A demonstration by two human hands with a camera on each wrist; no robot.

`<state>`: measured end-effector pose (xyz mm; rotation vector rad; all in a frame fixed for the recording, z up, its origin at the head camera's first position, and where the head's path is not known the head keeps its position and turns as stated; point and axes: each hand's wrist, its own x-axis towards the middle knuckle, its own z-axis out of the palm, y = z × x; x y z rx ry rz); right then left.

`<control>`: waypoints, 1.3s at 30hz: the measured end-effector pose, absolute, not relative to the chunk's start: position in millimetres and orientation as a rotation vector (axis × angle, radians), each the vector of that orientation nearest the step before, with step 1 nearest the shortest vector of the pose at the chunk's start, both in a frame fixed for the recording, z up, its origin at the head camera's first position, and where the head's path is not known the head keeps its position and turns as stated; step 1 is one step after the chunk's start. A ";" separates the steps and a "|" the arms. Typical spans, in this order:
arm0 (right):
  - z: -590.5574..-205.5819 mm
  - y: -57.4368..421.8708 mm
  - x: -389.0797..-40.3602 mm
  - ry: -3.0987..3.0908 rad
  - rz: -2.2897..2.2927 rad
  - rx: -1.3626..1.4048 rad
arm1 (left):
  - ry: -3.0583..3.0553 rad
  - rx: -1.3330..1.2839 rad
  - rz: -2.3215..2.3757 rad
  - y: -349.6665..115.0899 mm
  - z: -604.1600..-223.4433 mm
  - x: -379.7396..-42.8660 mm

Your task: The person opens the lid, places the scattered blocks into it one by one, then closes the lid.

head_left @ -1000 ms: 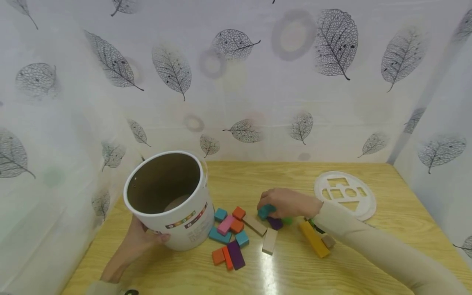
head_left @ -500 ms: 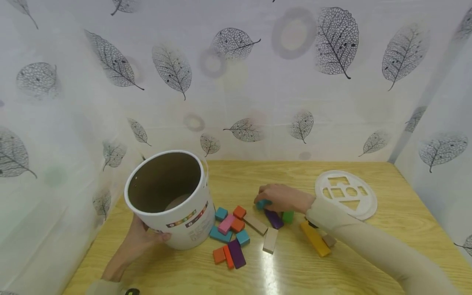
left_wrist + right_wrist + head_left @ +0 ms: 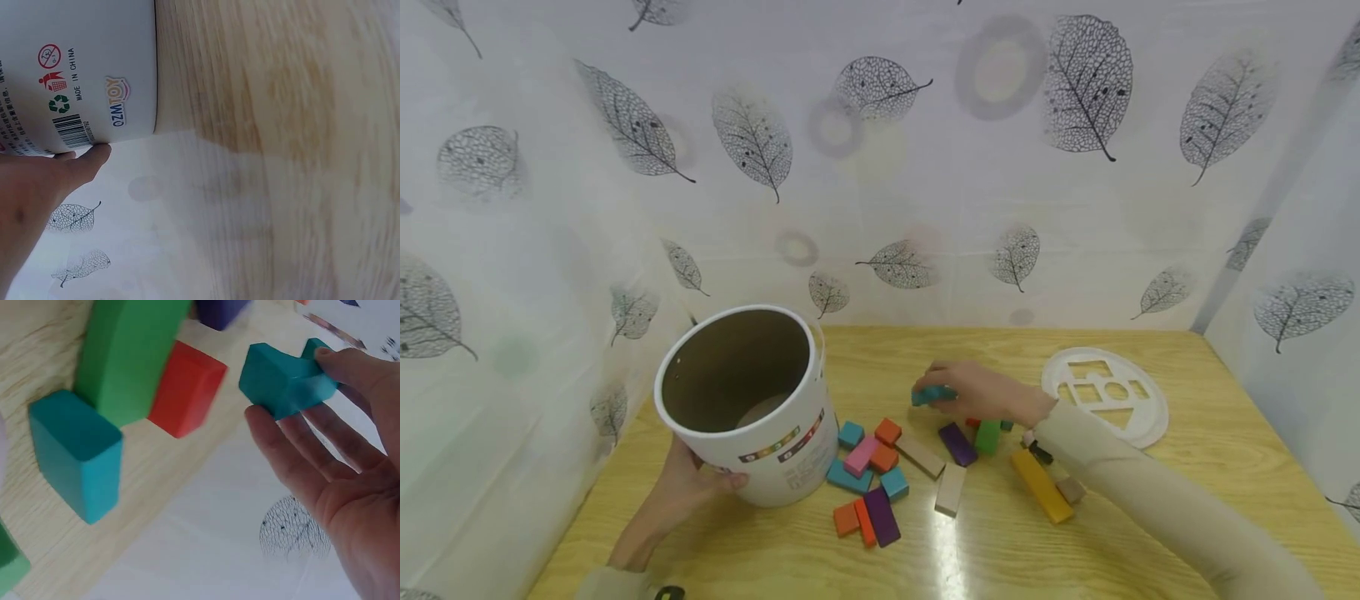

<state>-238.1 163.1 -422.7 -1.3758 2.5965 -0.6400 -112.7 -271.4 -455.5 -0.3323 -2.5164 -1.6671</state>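
Observation:
My left hand (image 3: 688,492) holds the side of a white toy bucket (image 3: 782,467), which tilts toward me with its mouth up. In the left wrist view the thumb lies against the printed wall of the bucket near a barcode. Between the thumb and fingers of my right hand (image 3: 981,392) is a teal arch block (image 3: 287,381) with a curved notch. It is held above the table. Under and near that hand lie a purple block (image 3: 958,443), a green block (image 3: 988,436), a red block (image 3: 187,390) and another teal block (image 3: 78,453).
Several coloured blocks lie beside the bucket, among them a pink block (image 3: 861,455) and a purple block (image 3: 882,517). Two plain wood blocks lie mid-table, one of them this wood block (image 3: 951,490). A yellow block (image 3: 1041,486) is under the right forearm. A white lid (image 3: 1052,367) with shaped holes lies at right.
My right hand has lifted the teal arch block up and slightly left, away from the purple and green blocks, which now show more fully. The left hand and bucket stay put.

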 end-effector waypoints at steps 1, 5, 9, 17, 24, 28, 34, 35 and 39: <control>-420.6 164.1 -238.5 2.599 -0.691 -1.389 | -2.509 -0.340 -1.672 -271.3 -455.7 -112.8; -412.6 167.5 -239.9 2.550 -0.943 -1.425 | -2.491 -0.356 -1.678 -271.4 -456.3 -112.9; -403.3 168.0 -240.9 2.487 -1.159 -1.480 | -2.490 -0.361 -1.682 -271.6 -456.9 -113.0; -385.6 161.8 -250.7 2.516 -1.403 -1.704 | -2.507 -0.344 -1.676 -273.2 -455.7 -112.6; -362.7 170.0 -250.7 2.586 -1.610 -1.628 | -2.501 -0.346 -1.699 -273.4 -456.1 -112.1; -354.1 171.0 -250.8 2.557 -1.709 -1.615 | -2.473 -0.391 -1.723 -272.8 -458.1 -112.7; -343.6 156.5 -248.3 2.518 -1.790 -1.585 | -2.422 -0.445 -1.730 -272.0 -457.2 -114.2; -341.5 152.5 -248.2 2.516 -1.795 -1.586 | -2.414 -0.447 -1.735 -271.7 -456.5 -114.5; -330.9 131.2 -248.8 2.469 -1.805 -1.674 | -2.420 -0.423 -1.727 -269.4 -453.6 -114.2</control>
